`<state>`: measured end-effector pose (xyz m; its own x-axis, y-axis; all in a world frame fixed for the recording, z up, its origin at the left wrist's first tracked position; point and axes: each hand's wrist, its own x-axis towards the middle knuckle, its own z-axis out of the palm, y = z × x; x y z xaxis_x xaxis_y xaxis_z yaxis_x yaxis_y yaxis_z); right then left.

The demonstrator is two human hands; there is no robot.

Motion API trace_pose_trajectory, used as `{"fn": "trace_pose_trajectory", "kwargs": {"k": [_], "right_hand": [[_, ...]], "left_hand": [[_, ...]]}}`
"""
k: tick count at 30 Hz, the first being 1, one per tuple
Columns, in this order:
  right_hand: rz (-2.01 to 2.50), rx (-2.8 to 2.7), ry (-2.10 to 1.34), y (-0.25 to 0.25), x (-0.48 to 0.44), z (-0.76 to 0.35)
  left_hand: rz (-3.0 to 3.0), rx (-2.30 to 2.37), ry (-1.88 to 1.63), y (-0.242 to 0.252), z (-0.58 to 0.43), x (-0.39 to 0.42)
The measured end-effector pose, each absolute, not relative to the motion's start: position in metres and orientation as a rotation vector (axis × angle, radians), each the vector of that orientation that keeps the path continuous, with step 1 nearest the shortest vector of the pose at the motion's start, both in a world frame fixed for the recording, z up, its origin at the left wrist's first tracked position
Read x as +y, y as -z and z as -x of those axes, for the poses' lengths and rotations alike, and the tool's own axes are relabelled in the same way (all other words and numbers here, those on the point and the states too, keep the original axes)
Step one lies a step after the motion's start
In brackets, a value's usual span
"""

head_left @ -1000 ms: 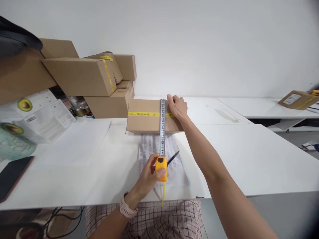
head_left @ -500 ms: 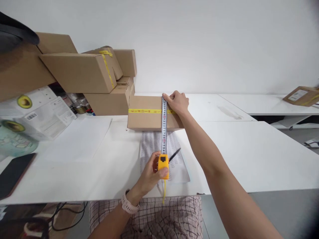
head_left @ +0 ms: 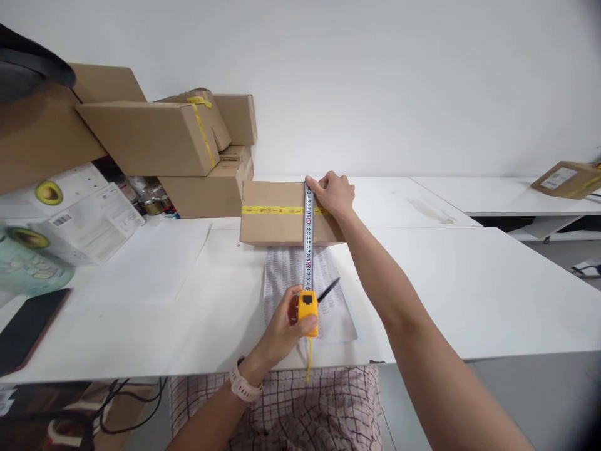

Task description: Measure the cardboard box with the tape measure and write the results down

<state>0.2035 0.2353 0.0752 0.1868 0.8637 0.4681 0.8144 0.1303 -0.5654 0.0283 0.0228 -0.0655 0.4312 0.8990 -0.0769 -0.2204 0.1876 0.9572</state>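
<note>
My left hand (head_left: pixel 284 322) is closed round the yellow case of a tape measure (head_left: pixel 308 307), with the thumb on its front. The metal blade (head_left: pixel 308 241) runs straight away from me across the top of a cardboard box (head_left: pixel 272 227) sealed with yellow printed tape. At the box's far edge, my right hand (head_left: pixel 334 193) pinches the blade's end down with thumb and finger; its forearm covers the box's right corner. Under the case lies a printed sheet (head_left: pixel 338 316), partly tucked under the box's near side. A black pen (head_left: pixel 328 289) shows beside the case, its lower end hidden.
Stacked cardboard boxes (head_left: pixel 141 141) stand at the back left. Nearer are a white carton (head_left: pixel 79 216) with avocado pictures, blank paper (head_left: pixel 145 266) and a dark phone-like slab (head_left: pixel 30 332). Another taped box (head_left: pixel 566 180) sits far right. The white table's front edge (head_left: pixel 422 359) runs before me.
Hardly anything differs. Both hands keep their hold on the tape measure and the box stays put; the view has shifted very slightly.
</note>
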Motion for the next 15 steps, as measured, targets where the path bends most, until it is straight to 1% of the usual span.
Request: {"fn": "trace_pose_trajectory", "kwargs": {"k": [6,15], "right_hand": [[1.666,-1.615,-0.02,-0.073,0.233,-0.204],[1.67,-1.639,0.094,-0.064,0.203,-0.202]], "left_hand": [[-1.087,0.757,-0.948,0.068,-0.02,0.011],[-1.128,0.809,-0.863,0.094,0.012,-0.027]]}}
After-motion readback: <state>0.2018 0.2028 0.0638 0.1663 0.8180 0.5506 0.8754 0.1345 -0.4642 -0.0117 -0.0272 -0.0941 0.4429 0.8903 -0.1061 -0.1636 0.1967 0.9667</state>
